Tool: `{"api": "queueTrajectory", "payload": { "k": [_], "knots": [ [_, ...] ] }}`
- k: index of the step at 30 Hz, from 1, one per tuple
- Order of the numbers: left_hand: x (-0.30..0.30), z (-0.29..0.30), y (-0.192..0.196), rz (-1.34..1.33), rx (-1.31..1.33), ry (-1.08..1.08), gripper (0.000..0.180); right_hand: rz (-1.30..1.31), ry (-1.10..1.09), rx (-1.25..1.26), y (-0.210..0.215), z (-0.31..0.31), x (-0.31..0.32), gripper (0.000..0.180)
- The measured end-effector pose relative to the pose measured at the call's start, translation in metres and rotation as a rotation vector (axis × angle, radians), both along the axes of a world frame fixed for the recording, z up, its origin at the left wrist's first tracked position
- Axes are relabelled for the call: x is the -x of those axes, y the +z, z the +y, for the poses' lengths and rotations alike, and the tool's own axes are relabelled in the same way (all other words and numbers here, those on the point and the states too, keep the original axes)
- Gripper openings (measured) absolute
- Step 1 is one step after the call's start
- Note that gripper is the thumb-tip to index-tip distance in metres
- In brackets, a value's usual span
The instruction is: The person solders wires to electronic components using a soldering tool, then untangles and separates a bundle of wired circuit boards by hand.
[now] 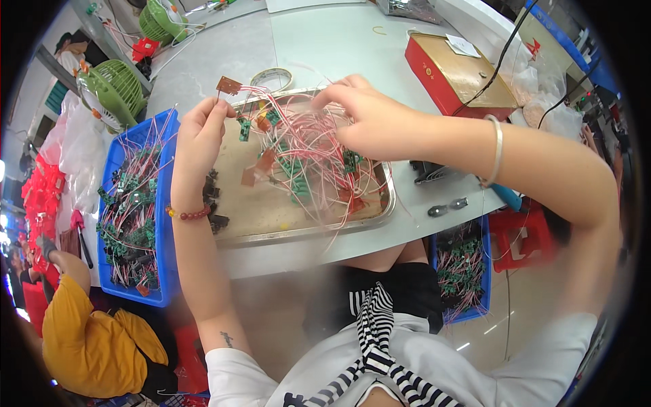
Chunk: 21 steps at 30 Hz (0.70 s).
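My left hand [205,130] pinches a small brown circuit board [229,86] between thumb and fingers, above the tray's far left corner. Red and white wires trail from that board to the right. Over the tangle of red and white wires [308,132], my right hand [375,121] is loosely curved, index finger and thumb apart; its fingertips are slightly blurred. Below both hands lies a shallow metal tray [261,234], holding the tangle. Small green circuit boards [293,178] and more brown boards [260,169] lie among its wires.
A blue bin [169,271] of wired boards stands left; another blue bin [466,313] sits below the table's right side. Tape roll [272,78], red-and-gold box [461,74] and black parts [217,203] surround the tray. Green fans [112,95] stand far left. A person in yellow [95,339] is lower left.
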<state>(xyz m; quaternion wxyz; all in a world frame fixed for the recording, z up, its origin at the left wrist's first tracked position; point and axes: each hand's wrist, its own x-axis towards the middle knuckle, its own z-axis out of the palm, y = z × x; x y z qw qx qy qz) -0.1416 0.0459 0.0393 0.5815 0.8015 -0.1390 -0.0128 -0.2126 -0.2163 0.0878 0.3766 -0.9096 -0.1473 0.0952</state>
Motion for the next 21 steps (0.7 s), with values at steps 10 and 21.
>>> {"api": "queueTrajectory", "payload": {
  "k": [10, 21],
  "knots": [
    [0.073, -0.018, 0.014, -0.340, -0.356, 0.187, 0.035, -0.581, 0.111, 0.322, -0.010, -0.007, 0.092, 0.029],
    [0.085, -0.045, -0.010, -0.876, -0.605, 0.327, 0.048, -0.947, -0.177, 0.330, -0.077, 0.023, 0.048, 0.022]
  ]
}}
